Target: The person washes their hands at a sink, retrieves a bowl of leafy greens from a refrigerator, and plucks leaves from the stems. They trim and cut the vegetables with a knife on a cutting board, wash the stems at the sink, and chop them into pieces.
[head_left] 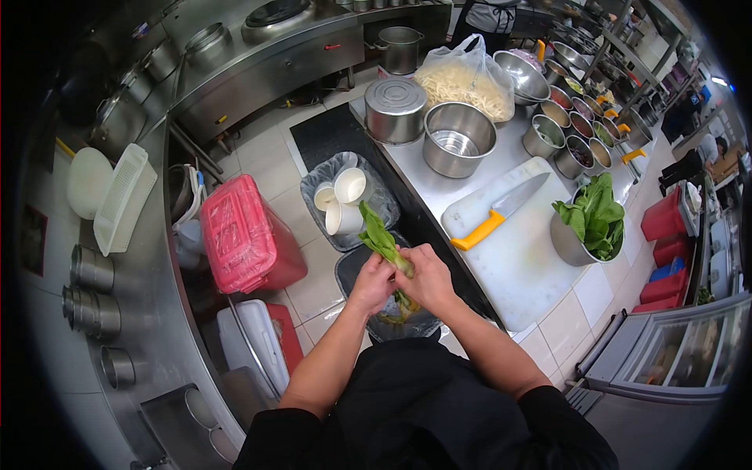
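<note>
Both bare hands meet over a lined bin (342,270) holding scraps: the left hand (374,285) and the right hand (428,279) are curled closed around the pale base of a leafy green vegetable (377,235), its leaves pointing up and away from the person. Just beyond is another lined bin (312,184) with white containers (350,186) inside. To the right, a yellow-handled knife (513,205) lies on a white cutting board (511,286), with a metal pot of leafy greens (569,243) beside the board's right edge.
</note>
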`<state>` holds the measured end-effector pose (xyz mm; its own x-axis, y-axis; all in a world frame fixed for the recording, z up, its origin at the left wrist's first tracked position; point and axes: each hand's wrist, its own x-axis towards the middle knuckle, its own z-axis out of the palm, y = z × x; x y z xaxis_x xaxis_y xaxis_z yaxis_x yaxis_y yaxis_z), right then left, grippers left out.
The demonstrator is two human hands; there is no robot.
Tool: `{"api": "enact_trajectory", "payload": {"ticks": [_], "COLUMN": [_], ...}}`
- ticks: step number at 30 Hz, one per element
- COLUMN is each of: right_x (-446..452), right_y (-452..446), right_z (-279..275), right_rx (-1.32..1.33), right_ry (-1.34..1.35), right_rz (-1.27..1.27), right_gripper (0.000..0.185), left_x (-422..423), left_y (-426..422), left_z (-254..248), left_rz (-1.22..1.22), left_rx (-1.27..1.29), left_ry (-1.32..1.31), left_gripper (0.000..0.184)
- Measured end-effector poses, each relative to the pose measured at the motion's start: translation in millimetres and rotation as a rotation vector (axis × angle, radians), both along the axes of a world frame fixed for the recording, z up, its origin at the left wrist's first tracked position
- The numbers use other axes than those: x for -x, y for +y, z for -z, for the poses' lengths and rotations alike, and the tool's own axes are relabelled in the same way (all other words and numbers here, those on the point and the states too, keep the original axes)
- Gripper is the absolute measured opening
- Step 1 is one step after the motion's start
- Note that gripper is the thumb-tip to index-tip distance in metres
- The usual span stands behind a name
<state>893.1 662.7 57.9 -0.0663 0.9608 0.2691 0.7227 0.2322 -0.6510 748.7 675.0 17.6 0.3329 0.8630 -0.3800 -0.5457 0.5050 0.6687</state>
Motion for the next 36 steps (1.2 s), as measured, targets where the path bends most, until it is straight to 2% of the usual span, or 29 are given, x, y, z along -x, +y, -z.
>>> {"api": "enact_trajectory", "payload": {"ticks": [3,9,12,18,21,24,25,27,30,31,33,35,36], "right_x": [-1,-5,-5,-11,-13,-13,-14,-14,-26,-31,-28,-30,-27], "right_y": [1,2,1,1,0,1,1,-2,-5,-1,-10,-11,-12], "right_z": [6,22,25,26,29,25,20,12,29,28,26,16,-5], "right_rx": [0.019,0.123,0.158,0.170,0.098,0.070,0.248,0.610,0.768,0.724,0.501,0.330,0.145], "right_ry": [0.040,0.149,0.085,0.111,0.110,0.217,0.418,0.817,0.639,0.025,-0.064,-0.136,-0.155], "right_rz": [0.001,0.005,0.026,0.032,-0.013,-0.014,0.049,0.174,0.091,-0.025,-0.026,-0.062,-0.105], "right_gripper": [0.036,0.030,0.025,0.024,0.022,0.021,0.021,0.023,0.030,0.041,0.046,0.054,0.052], "left_x": [-3,-6,-10,-20,-20,-20,-15,-6,13,17,21,24,22], "left_y": [-3,-7,-8,-11,-7,-6,-6,0,7,9,7,15,16], "left_z": [4,16,18,8,15,-2,0,9,13,11,3,-3,-6], "left_rz": [-0.014,0.012,0.007,-0.020,0.022,-0.141,-0.160,-0.189,-0.154,-0.124,-0.058,0.126,0.225], "left_rx": [0.006,-0.059,-0.086,-0.076,-0.160,0.105,0.112,0.144,0.136,0.126,0.134,0.127,0.122], "left_ry": [-0.009,0.177,0.239,0.292,0.388,0.145,0.011,-0.042,-0.105,-0.113,-0.095,0.273,0.455], "left_gripper": [0.034,0.035,0.035,0.031,0.027,0.023,0.020,0.021,0.023,0.024,0.030,0.030,0.030]}}
